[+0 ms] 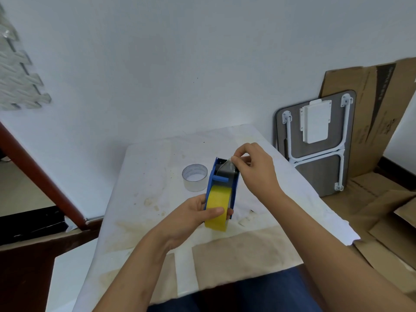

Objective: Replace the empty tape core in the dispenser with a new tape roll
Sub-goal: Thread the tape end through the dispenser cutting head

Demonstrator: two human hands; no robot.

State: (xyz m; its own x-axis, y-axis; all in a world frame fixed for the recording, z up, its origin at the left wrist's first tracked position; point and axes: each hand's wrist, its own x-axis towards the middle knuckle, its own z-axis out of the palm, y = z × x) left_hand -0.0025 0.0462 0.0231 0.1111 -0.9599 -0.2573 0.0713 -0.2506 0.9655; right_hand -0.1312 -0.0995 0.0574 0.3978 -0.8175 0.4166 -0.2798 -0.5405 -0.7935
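Head view shows the left hand [198,212] wrapped around the blue dispenser [221,183] with the yellow tape roll [218,208] inside. Right hand [252,167] pinches the thin, sticky tape end [226,168]; hold its edge gently. Empty core [194,177] sits beside.

Soft, even daylight fills the room, bright but flat, no glare anywhere. Only faint shadows sit under the hands [252,167] on the tabletop [157,199]. Wide-angle bending curves the cardboard [371,122] at the right edge, and the foam mat [20,82] at far left smears into blur. The centre stays reasonably sharp.
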